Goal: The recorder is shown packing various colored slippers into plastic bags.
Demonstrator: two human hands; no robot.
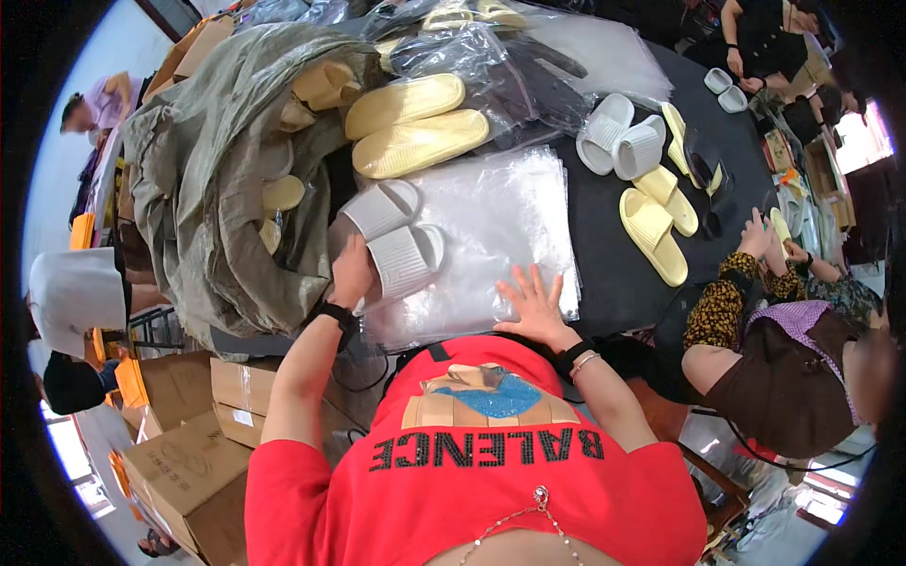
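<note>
A pair of ribbed light grey slippers lies on a stack of clear plastic bags in front of me. My left hand is closed on the left ends of these slippers. Its fingertips are partly hidden. My right hand rests flat on the near right part of the bag stack, fingers spread, holding nothing. Whether any of the slippers sit inside a bag I cannot tell.
A grey-green woven sack with slippers inside slumps at the left. Bagged yellow slippers lie beyond the stack; loose yellow slippers and grey slippers lie right. Cardboard boxes stand lower left. A co-worker sits at right.
</note>
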